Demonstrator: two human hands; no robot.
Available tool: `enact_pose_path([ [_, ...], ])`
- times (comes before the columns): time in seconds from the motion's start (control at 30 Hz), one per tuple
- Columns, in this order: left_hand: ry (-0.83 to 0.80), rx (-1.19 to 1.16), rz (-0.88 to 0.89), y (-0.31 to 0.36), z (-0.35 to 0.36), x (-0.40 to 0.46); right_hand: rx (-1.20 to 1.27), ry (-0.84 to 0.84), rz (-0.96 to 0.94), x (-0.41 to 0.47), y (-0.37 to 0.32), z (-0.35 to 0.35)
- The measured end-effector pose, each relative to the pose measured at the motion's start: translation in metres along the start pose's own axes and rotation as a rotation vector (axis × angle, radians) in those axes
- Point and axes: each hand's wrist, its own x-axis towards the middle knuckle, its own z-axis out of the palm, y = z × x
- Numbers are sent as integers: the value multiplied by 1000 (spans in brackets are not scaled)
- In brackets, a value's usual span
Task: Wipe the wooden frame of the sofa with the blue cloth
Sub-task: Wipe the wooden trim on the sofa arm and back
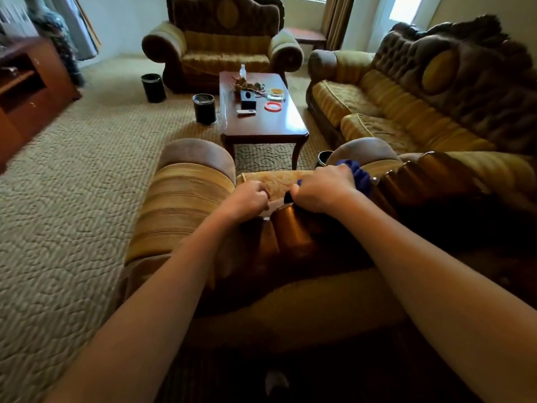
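I stand behind a yellow and brown armchair and look down over its carved wooden top frame [293,228]. My right hand [319,190] grips the blue cloth [361,177], bunched up and pressed on the ridged top of the frame. A dark corner of the cloth shows at my thumb. My left hand [250,199] is curled just left of it, at the frame's left end; its fingertips are hidden, so I cannot tell whether it pinches anything.
A dark wooden coffee table [270,123] with a bottle, a box and small items stands beyond the chair. A long sofa [406,106] lies at the right, another armchair [223,45] at the back. Two black bins [204,108] sit on the carpet; a wooden cabinet [26,91] is at the left.
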Motion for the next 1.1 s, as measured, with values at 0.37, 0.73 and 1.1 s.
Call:
enact_pose_path([
  [0.37,96,-158,121,14,4,4,314,-35,-65,1,-5,6],
  [0.73,-210,-206,18,46,-8,5,139,-300,258,33,80,-12],
  [1.1,-60,-189,-74,11,-29,-10,221,-409,-96,37,-16,3],
])
